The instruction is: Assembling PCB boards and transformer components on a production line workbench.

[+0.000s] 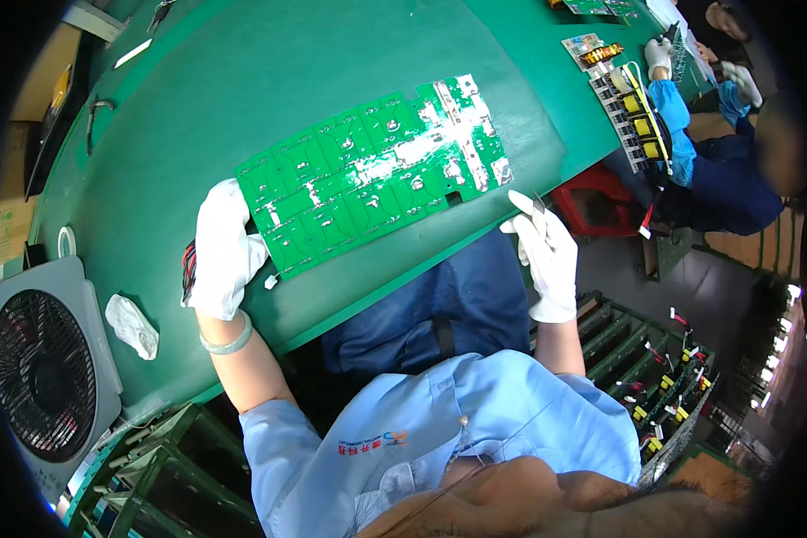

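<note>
A long green circuit board lies tilted on the green table, its solder side up, with broad silvery solder tracks toward its right end. My left hand, in a white glove, is closed on the board's left edge. Red and black wires stick out beside that wrist, and a small white connector shows by the board's lower left corner. Off the board's right end, my right hand, gloved too, pinches a small thin metal tool; its kind is too small to make out.
A grey box fan stands at the left, near a crumpled white cloth. Another board with yellow parts lies at the right table edge, near a co-worker's blue sleeve. A green rack with wired parts stands at my right.
</note>
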`<state>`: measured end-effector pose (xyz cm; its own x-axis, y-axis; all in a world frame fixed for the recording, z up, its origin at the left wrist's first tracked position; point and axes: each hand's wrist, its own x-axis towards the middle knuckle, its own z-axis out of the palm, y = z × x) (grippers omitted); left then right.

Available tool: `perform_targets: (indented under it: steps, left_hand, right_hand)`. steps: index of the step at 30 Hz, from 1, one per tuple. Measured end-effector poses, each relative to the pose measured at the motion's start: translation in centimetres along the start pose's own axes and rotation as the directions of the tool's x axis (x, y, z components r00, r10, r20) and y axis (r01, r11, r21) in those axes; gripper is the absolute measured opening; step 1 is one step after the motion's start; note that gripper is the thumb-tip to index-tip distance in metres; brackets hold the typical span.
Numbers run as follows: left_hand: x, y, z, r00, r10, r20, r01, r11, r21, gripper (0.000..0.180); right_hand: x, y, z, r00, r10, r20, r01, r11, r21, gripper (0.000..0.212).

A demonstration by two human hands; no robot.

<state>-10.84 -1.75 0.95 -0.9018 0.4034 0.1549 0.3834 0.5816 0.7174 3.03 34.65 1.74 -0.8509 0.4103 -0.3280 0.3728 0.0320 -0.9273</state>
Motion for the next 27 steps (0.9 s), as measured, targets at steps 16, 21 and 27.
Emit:
perform_targets:
  steps: [16,21,27]
  left_hand:
    - [0.7,1.0,-0.4,0.964,0.267,0.011,-0.257,0.914,0.314,0.036]
    - [0.8,1.1,-0.3,0.948,0.319,-0.025,-0.295,0.901,0.317,0.036]
    - [0.7,0.7,-0.3,0.967,0.256,0.01,-0.247,0.921,0.302,0.038]
  right_hand:
    - [4.2,-1.9,3.0,0.985,-0.028,-0.172,0.044,0.995,0.093,0.015]
    - [4.6,-1.7,2.8,0.99,-0.012,-0.141,0.028,0.993,0.117,0.014]
    - [4.3,-1.8,1.3,0.985,-0.146,-0.097,0.147,0.989,0.0,0.02]
